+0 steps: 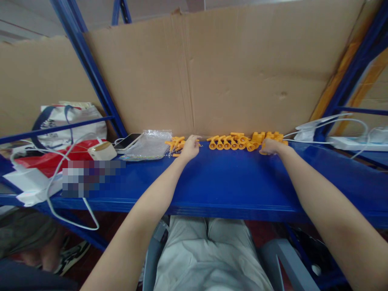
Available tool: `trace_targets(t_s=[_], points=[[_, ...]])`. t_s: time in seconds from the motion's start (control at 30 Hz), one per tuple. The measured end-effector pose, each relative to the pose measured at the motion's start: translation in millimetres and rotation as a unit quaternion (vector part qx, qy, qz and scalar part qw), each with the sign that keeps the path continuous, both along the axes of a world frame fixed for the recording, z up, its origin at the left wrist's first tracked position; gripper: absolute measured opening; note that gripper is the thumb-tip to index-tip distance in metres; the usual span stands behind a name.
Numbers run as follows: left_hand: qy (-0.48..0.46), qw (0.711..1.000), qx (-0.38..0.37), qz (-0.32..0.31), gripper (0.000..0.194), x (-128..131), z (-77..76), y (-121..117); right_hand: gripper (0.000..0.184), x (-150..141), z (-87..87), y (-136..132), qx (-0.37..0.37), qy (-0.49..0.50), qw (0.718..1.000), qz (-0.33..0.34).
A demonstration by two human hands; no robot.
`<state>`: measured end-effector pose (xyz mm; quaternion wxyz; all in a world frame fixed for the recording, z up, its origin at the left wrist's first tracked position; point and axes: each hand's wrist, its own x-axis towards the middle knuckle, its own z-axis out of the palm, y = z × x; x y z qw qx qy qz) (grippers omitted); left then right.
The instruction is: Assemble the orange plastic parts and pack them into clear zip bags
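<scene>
My left hand (190,148) is at the back of the blue shelf, its fingers bent together over small scattered metal pieces. Whatever is between its fingertips is too small to make out. Beside it lies a loose heap of orange plastic pieces (176,143). To its right stands a row of orange funnel-shaped parts (223,144), round ends facing me, with something small inside several of them. My right hand (270,146) closes on an orange plastic part (263,152) at the row's right end. More blocky orange parts (259,136) sit behind that hand, which partly hides them.
A clear plastic bag (148,145) and a phone (129,141) lie left of the heap. Farther left are a cloth bag (87,123), a white power strip (30,184) and loose cables. Cardboard (242,72) walls the back. Another person's leg shows at lower left.
</scene>
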<state>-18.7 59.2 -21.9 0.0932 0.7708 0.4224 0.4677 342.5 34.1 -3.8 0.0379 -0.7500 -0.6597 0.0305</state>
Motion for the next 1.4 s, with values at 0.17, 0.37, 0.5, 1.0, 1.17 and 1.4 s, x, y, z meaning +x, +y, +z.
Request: trace_targets(t_s=[0.17, 0.37, 0.5, 1.0, 1.17, 1.4], points=[[-0.142, 0.977, -0.143, -0.077, 0.042, 5, -0.7, -4, 0.013, -12, 13.3, -13, -0.100, 0.026, 0.994, 0.023], [-0.165, 0.948, -0.248, -0.111, 0.048, 19, 0.2, -19, 0.014, -51, 16.4, -22, -0.086, 0.032, 0.991, 0.093], [-0.171, 0.940, -0.266, -0.129, 0.046, 21, -1.7, -18, 0.011, -82, 5.7, -24, 0.011, 0.122, 0.981, 0.151], [-0.167, 0.937, -0.240, -0.192, 0.046, 25, -11.9, -8, 0.033, -144, -26.7, -37, 0.221, -0.034, 0.954, 0.202], [-0.172, 0.935, -0.246, -0.188, 0.044, 28, -11.4, -11, 0.033, -147, -16.8, -45, 0.201, -0.049, 0.958, 0.201], [-0.177, 0.932, -0.247, -0.197, 0.044, 32, -7.9, -18, 0.032, -146, -15.5, -48, 0.202, -0.061, 0.955, 0.208]])
